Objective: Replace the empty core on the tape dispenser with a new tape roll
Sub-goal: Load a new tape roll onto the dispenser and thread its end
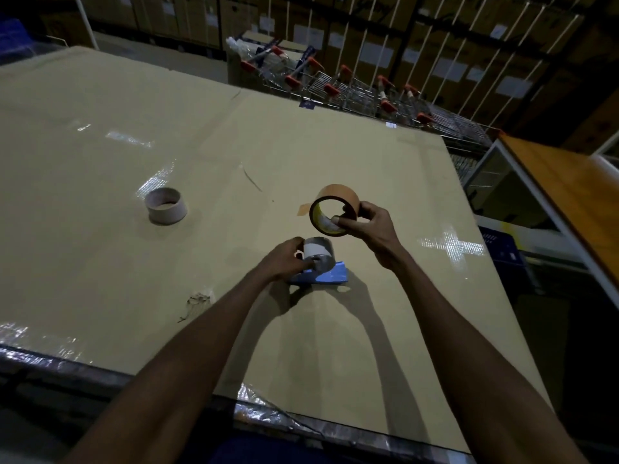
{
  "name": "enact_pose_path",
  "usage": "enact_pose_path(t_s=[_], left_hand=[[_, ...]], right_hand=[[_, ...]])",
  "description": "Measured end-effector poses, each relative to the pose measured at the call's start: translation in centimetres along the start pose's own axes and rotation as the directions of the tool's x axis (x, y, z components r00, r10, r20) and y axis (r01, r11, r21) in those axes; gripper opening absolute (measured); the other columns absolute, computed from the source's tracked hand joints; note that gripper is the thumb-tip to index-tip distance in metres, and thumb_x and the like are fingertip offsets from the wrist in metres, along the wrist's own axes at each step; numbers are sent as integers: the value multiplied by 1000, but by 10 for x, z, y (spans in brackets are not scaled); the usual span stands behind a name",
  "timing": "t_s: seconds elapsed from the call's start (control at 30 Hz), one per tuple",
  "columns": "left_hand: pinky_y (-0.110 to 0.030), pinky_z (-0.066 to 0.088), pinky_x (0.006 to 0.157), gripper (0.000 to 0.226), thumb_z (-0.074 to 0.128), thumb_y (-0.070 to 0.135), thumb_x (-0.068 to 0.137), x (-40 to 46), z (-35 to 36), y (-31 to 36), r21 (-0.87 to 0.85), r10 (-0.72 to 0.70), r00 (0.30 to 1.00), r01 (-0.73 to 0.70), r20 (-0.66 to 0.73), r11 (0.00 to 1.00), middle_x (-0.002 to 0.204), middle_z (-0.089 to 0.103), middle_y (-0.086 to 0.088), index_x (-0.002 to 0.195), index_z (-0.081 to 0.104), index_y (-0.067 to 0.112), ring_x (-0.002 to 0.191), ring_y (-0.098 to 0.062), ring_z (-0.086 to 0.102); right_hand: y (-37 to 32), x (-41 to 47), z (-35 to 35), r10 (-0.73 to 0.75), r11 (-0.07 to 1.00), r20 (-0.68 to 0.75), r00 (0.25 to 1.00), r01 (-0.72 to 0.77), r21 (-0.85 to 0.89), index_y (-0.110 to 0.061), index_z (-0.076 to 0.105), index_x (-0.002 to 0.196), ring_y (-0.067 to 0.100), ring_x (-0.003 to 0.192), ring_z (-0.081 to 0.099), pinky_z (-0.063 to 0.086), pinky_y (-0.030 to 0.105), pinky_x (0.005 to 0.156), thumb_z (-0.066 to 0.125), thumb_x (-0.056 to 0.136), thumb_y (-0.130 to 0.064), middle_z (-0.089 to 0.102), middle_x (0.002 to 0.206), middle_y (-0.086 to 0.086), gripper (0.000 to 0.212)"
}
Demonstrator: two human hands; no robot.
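My left hand (284, 261) grips the tape dispenser (321, 267), a blue body with a grey-white drum on top, which rests on the cardboard-covered table (100, 155). Just above and to the right, my right hand (366, 226) holds a brown tape roll (335, 204) in the air, thumb inside its hole, a loose tab of tape sticking out to the left. The roll hangs a little above the dispenser's drum and does not touch it. An empty cardboard core (165, 205) stands on end on the table, well to the left of both hands.
Shopping trolleys with red handles (338, 85) are lined up beyond the table's far edge. A wooden-topped table (566, 192) stands to the right, with a blue crate (502, 252) below it. Stacked cartons fill the back wall. Glossy tape strips cover the table's near edge.
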State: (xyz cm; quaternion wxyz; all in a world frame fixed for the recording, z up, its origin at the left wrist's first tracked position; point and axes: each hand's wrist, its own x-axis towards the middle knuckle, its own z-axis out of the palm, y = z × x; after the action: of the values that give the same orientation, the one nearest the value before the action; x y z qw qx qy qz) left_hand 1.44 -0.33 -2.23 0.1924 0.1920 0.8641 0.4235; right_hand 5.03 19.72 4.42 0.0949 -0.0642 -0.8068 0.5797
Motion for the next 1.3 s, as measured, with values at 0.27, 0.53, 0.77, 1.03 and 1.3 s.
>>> enact_pose_path(t_s=[0.27,0.53,0.77,1.03,1.3], left_hand=[[-42,50,81,52,53,7,73,15,-19,14,283,174,982,-146,-78,948,117,60,-13,122,67,18,109,-30,55],[-35,53,85,40,66,11,77,8,0,-11,-288,213,967,-245,-137,926,111,72,-5,117,69,16,98,-11,66],[-30,51,72,43,59,4,73,-7,0,-42,-176,265,964,-259,10,950,100,73,25,112,73,18,94,-11,67],[-51,54,85,53,54,-7,82,-12,-31,-45,-496,-25,776,428,631,756,109,63,-28,133,54,7,95,-38,58],[-32,59,66,36,69,8,86,-2,-35,-19,-469,-226,911,377,346,799,94,65,-18,119,56,3,72,-26,64]], right_hand=[[6,-2,-13,110,978,-132,985,-84,190,-4,70,96,17,80,66,58,35,80,82,75,-19,67,88,6,29],[22,-1,-24,173,959,-154,973,-131,250,-1,69,100,18,80,68,59,34,80,82,75,-24,68,90,11,36],[29,4,-19,203,951,-124,971,-166,260,1,68,100,18,81,65,58,44,86,84,73,-24,66,88,10,40],[41,5,-1,223,963,-93,970,-204,178,1,68,96,21,79,65,58,43,82,84,73,-24,66,85,11,38],[42,7,6,191,973,-61,980,-180,145,-1,68,99,20,82,67,58,27,72,83,74,-25,68,90,12,38]])
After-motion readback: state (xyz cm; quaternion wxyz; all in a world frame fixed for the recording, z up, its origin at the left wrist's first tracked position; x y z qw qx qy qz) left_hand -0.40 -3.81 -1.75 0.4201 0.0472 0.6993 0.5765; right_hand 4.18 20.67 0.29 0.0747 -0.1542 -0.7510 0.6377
